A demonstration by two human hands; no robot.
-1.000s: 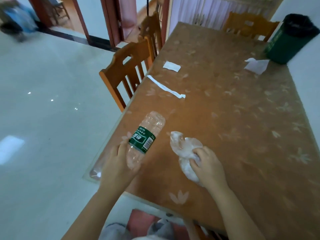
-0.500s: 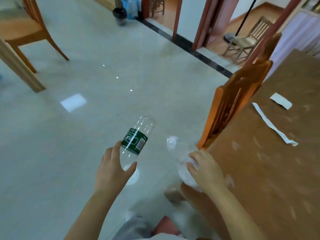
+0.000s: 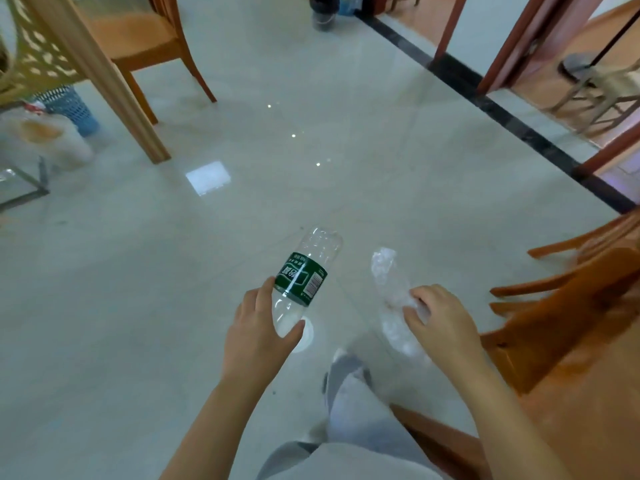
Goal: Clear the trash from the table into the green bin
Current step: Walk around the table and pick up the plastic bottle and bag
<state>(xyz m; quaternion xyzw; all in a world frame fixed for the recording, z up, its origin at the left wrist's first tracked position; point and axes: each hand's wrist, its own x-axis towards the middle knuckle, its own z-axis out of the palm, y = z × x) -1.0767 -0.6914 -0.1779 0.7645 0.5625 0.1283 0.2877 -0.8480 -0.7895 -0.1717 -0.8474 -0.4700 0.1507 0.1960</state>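
Note:
My left hand (image 3: 258, 332) grips the neck end of a clear plastic bottle (image 3: 306, 271) with a green label, its base pointing away from me over the floor. My right hand (image 3: 443, 322) holds a crumpled clear plastic bag (image 3: 389, 292) that sticks out past my fingers. Both hands are raised over the pale tiled floor, left of the table. The green bin and the paper scraps on the table are out of view.
An orange wooden chair (image 3: 568, 306) stands at the right against the brown table corner (image 3: 588, 410). Another wooden chair (image 3: 145, 46) and a wooden post (image 3: 104, 84) stand at the far left. A blue basket (image 3: 69, 105) sits behind. Doorways open at the top right.
My view has swung left, away from the table toward the open floor. Both hands have lifted the bottle and the bag off the table and carry them over the floor.

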